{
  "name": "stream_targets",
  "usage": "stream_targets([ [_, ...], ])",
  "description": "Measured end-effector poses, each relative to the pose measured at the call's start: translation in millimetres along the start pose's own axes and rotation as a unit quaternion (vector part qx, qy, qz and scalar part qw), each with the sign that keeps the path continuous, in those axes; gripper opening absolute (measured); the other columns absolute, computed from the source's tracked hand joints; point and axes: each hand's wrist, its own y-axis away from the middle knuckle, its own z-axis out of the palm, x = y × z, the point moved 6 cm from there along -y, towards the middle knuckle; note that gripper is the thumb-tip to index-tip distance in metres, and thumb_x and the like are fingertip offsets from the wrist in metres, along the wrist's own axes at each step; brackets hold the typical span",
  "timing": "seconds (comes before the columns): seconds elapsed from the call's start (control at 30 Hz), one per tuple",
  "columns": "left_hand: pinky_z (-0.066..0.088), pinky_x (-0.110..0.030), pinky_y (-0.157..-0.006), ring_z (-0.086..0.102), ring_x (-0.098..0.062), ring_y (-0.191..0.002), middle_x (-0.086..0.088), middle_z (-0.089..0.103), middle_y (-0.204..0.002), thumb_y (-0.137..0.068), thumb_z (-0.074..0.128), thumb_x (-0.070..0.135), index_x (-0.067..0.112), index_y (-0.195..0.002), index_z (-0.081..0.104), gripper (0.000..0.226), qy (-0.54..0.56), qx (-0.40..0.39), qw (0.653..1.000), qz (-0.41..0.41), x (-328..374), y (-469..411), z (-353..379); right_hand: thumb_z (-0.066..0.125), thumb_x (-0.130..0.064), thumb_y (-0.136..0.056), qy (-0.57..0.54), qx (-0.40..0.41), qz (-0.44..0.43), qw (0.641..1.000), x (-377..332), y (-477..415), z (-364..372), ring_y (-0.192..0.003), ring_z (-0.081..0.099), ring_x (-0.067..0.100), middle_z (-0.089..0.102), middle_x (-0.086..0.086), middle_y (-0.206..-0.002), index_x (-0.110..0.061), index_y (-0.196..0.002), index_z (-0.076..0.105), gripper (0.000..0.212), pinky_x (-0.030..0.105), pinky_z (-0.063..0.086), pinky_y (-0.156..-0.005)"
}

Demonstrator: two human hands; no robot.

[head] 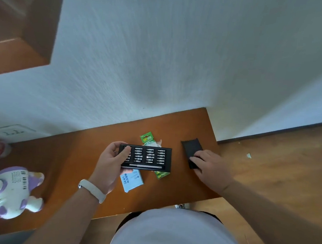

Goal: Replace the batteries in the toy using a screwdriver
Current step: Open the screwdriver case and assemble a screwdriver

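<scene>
Left hand (pixel 111 162): closed around the left end of the bit tray (pixel 147 157), thumb across the top face, fingers beneath. Holds the tray level above the tabletop (pixel 71 153), open face up, probably so that no bit drops out.
Right hand (pixel 210 168): grips the near end of the black sleeve (pixel 191 147), fingers over the top, thumb at the near edge.
Sleeve: flat on the right part of the tabletop, apart from the tray. Judged to be the tray's cover, set aside to clear the work area.
Bit tray: four columns of bits seated in rows, with the screwdriver (pixel 145 166) in the long slot along the near edge.
Screwdriver: not yet lifted out, no bit fitted.
Battery pack (pixel 146 138): green, on the tabletop under the held tray. Shows past the far edge, with more green past the near edge. Cannot tell whether one pack or two. Close by for the swap.
Box (pixel 131 180): blue and white, on the tabletop below the tray's near-left corner.
Toy (pixel 13 190): white and purple, lying on the left part of the tabletop, well apart from both hands, untouched. Battery cover not discernible.
Stage: judged early, tool preparation only.
Next move: calls for freeing the right hand, then taking the screwdriver and a matching bit.
Risk: tilting the tray may spill bits.
</scene>
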Motion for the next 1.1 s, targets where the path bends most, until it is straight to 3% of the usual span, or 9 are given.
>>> stream_targets([
  [0.27, 0.063, -0.041, -0.074, 0.076, -0.025, -0.092, -0.005, 0.077, -0.093, -0.100, 0.058, 0.018, 0.013, -0.111, 0.057, 0.012, 0.005, 0.029, 1.000, -0.010, -11, 11, 3, 0.075, -0.024, -0.080, 0.000, -0.094, 0.005, 0.996, 5, 2, 26, -0.112, 0.062, 0.024, 0.066, 0.007, -0.120, -0.012, -0.119, 0.069, 0.041, 0.040, 0.054, -0.092],
  [0.67, 0.060, -0.046, -0.083, 0.075, -0.025, -0.094, -0.003, 0.078, -0.095, -0.098, 0.060, 0.024, 0.017, -0.109, 0.059, 0.013, 0.008, 0.046, 0.999, 0.005, -5, 16, 8, 0.059, -0.038, -0.092, -0.031, -0.149, 0.018, 0.988, 7, -4, 29, -0.120, 0.055, 0.020, 0.059, 0.002, -0.130, -0.020, -0.121, 0.067, 0.035, 0.038, 0.042, -0.105],
  [0.73, 0.060, -0.047, -0.084, 0.075, -0.025, -0.093, -0.004, 0.077, -0.095, -0.098, 0.061, 0.023, 0.017, -0.109, 0.060, 0.012, 0.008, 0.041, 0.999, 0.009, 0, 16, 11, 0.058, -0.036, -0.094, -0.112, -0.124, 0.049, 0.985, 3, -15, 12, -0.111, 0.056, 0.013, 0.061, -0.004, -0.120, -0.021, -0.118, 0.066, 0.029, 0.031, 0.045, -0.099],
  [0.83, 0.061, -0.046, -0.082, 0.074, -0.028, -0.096, -0.008, 0.076, -0.100, -0.098, 0.061, 0.021, 0.015, -0.110, 0.062, 0.013, 0.015, 0.031, 0.999, 0.009, 9, 16, 17, 0.049, -0.032, -0.100, -0.260, -0.121, 0.115, 0.951, -8, -35, -15, -0.094, 0.056, -0.002, 0.058, -0.021, -0.098, -0.035, -0.108, 0.060, 0.014, 0.014, 0.045, -0.079],
  [0.93, 0.061, -0.036, -0.070, 0.074, -0.029, -0.096, -0.013, 0.075, -0.101, -0.098, 0.061, 0.019, 0.012, -0.110, 0.062, 0.013, 0.028, 0.013, 0.999, 0.012, 23, 17, 25, 0.040, -0.040, -0.101, -0.361, -0.113, 0.151, 0.913, -23, -57, -44, -0.094, 0.056, -0.006, 0.061, -0.022, -0.087, -0.043, -0.096, 0.055, 0.016, 0.018, 0.049, -0.072],
  [1.0, 0.060, -0.033, -0.068, 0.074, -0.029, -0.094, -0.013, 0.075, -0.101, -0.099, 0.061, 0.019, 0.012, -0.109, 0.062, 0.012, 0.013, -0.002, 1.000, 0.021, 33, 20, 31, 0.038, -0.049, -0.098, -0.408, -0.130, 0.152, 0.891, -35, -71, -60, -0.091, 0.059, -0.002, 0.062, -0.025, -0.091, -0.042, -0.095, 0.057, 0.020, 0.023, 0.054, -0.072],
  [1.1, 0.058, -0.031, -0.066, 0.074, -0.027, -0.091, -0.012, 0.076, -0.100, -0.100, 0.060, 0.020, 0.013, -0.108, 0.063, 0.011, -0.021, -0.017, 0.999, 0.039, 44, 25, 39, 0.043, -0.052, -0.097, -0.421, -0.184, 0.111, 0.881, -57, -87, -75, -0.087, 0.061, -0.005, 0.063, -0.025, -0.092, -0.042, -0.097, 0.057, 0.017, 0.017, 0.052, -0.065],
])
